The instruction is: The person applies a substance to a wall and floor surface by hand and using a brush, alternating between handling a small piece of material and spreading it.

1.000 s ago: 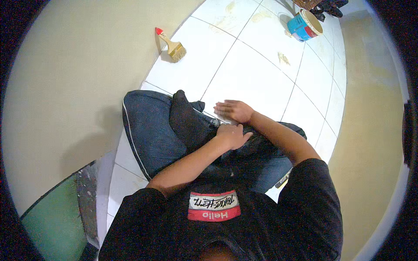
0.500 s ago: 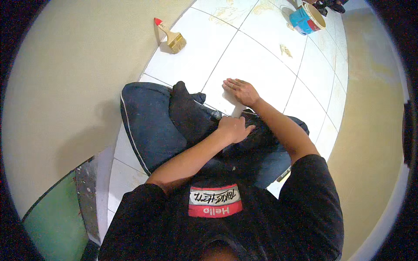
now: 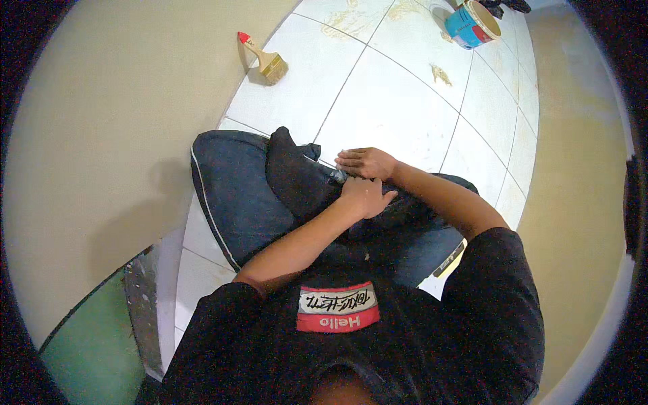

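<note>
Nearest is the person's black cotton T-shirt (image 3: 405, 351) with a red-and-white printed patch, above folded legs in dark blue denim jeans (image 3: 226, 185) with pale side piping. A narrow yellow-and-black item (image 3: 451, 262) lies beside the right thigh. Over the lap, the left hand (image 3: 365, 198) is back upward, thumb pointing right and fingers curled down out of sight; whether it grips anything cannot be told. Just beyond, the right hand (image 3: 368, 164) stretches its fingers leftward, close together and nearly straight; its palm is hidden, so its hold cannot be told either. A small shiny grey object (image 3: 338, 175), mostly covered, sits at both hands' fingers, beside the black fabric sock (image 3: 289, 165). Farther out, on the white square-tiled floor (image 3: 398, 94), a flat wooden-handled paintbrush (image 3: 265, 59) with a red tip stands near the beige wall (image 3: 148, 81). Rightward are a dried tan smear (image 3: 441, 74) and, farthest, an open round blue plastic bucket (image 3: 462, 28).
</note>
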The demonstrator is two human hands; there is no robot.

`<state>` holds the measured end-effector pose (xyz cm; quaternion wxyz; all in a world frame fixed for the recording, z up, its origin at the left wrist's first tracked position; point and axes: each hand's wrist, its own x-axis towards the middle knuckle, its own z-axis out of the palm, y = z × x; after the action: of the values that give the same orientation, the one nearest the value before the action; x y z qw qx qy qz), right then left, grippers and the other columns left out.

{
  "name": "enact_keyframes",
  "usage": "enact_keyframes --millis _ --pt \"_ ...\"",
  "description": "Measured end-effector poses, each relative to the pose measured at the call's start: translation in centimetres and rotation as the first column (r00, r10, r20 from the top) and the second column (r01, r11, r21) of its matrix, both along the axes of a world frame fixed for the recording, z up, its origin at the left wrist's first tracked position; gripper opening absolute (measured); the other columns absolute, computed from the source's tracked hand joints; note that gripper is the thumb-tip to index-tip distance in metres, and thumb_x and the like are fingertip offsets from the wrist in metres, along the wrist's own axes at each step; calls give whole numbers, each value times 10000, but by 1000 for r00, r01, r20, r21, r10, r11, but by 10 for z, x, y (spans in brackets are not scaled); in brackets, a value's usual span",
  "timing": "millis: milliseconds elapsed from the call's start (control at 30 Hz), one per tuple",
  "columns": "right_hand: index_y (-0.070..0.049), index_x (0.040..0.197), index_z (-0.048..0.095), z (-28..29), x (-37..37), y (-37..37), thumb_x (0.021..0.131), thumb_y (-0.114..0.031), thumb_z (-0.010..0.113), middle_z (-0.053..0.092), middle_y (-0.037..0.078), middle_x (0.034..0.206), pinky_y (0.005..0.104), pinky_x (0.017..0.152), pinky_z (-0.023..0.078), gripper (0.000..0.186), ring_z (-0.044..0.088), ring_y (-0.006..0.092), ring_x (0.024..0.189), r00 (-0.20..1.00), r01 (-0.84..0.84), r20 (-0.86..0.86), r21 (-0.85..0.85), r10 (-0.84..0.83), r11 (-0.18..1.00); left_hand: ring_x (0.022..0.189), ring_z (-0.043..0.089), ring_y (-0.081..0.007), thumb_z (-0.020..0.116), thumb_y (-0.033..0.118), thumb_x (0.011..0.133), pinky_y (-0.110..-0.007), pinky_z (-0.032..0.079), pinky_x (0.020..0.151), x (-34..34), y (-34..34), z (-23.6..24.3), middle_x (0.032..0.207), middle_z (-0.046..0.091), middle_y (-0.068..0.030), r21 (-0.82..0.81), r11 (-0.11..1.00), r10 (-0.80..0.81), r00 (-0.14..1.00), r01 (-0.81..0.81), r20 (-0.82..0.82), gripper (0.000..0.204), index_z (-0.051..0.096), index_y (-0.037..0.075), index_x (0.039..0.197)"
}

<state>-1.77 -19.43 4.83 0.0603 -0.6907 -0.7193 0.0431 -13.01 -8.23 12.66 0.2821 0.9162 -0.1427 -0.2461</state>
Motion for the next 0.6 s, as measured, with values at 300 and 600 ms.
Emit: enact_keyframes --millis 300,600 --pt "-116 1289 600 5 58 7 840 -96 543 592 58 1355 354 935 537 453 593 203 1212 832 535 153 36 -534 844 1035 640 -432 385 606 962 -542 487 916 13 0 22 1108 645 -300 5 999 -50 971 53 -236 704 620 -47 1084" --pt "-124 1189 670 18 50 8 853 -114 557 733 94 1012 412 702 574 355 716 274 792 620 776 85 -217 -780 593 1046 627 -434 473 491 967 -498 485 924 27 16 -4 1131 650 -265 -151 988 -18 982 -11 -190 525 616 7 1112"
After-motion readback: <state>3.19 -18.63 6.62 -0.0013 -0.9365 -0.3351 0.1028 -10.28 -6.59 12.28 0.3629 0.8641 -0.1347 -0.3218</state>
